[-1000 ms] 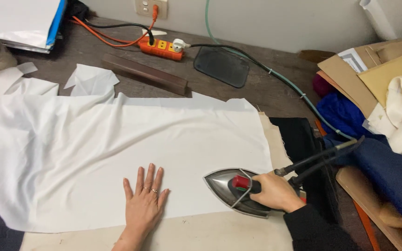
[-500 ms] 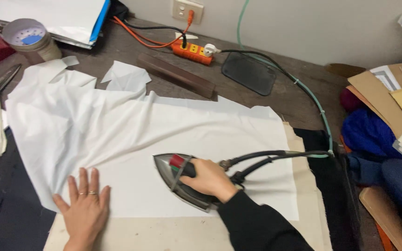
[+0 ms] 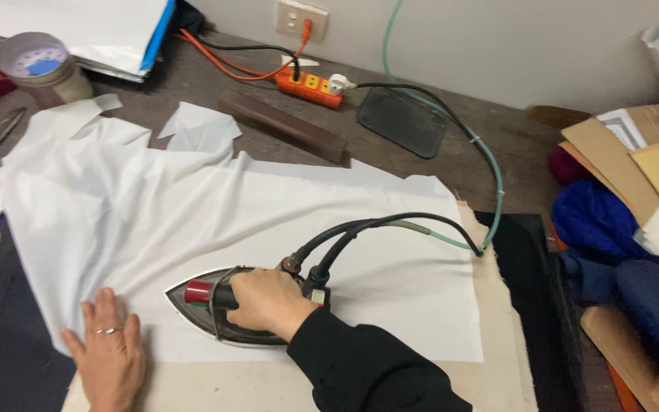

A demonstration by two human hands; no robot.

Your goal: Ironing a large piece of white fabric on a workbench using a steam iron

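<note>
- Pressing flat, the left hand lies palm down with its fingers spread apart on the near left edge of the white cloth, a hold that seems meant to keep the fabric taut and stop it creeping
- The right hand has its fingers clamped around the dark handle of the iron, whose pointed nose faces the left hand; the soleplate sits flat on the cloth just beside that hand
- The cloth lies over a cream pad on the bench, smooth by the iron and rumpled toward the far left
- Black hoses arch up from the iron's rear, probably so they clear the cloth
- Farther off sit a dark wooden block, a dark rest mat, an orange power strip by the wall and a round tin at far left
- Blue fabric and cardboard pieces are stacked at the right, well apart from the iron
</note>
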